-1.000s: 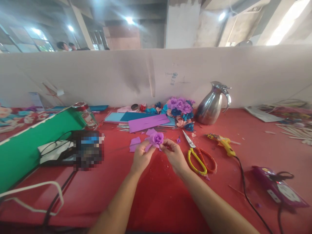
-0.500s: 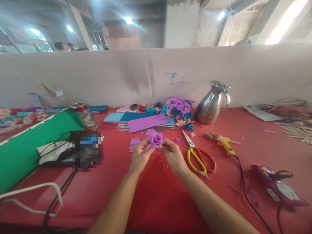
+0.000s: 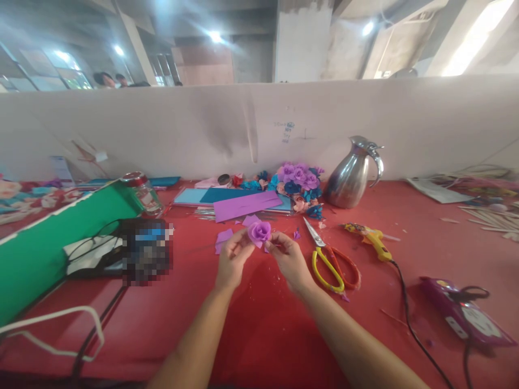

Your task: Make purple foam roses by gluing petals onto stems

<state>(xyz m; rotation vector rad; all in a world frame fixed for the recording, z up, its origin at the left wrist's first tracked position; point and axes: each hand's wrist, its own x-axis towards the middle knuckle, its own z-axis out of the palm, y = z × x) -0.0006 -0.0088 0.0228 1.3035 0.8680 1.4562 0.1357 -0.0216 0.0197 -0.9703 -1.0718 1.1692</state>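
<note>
The left hand and the right hand meet above the red surface, with a purple flower between them, its open face turned up toward the camera. The left fingers grip the flower at its left side; the right fingers pinch it low on its right edge, though the underside is hidden, so exactly what they grasp there is hard to tell. Just behind and to the left of the flower lie purple scraps, and beyond these a purple sheet rests across blue sheets. A bouquet of purple, blue and pink blooms sits at the back, beside a steel jug that stands upright near the pale partition. To the right of the right hand, scissors lie with their blades together, pointing away; farther right are a yellow glue gun with a black cord and a purple box. On the left, a red-lidded jar leans by a green board, near a partly blurred dark bundle.
</note>
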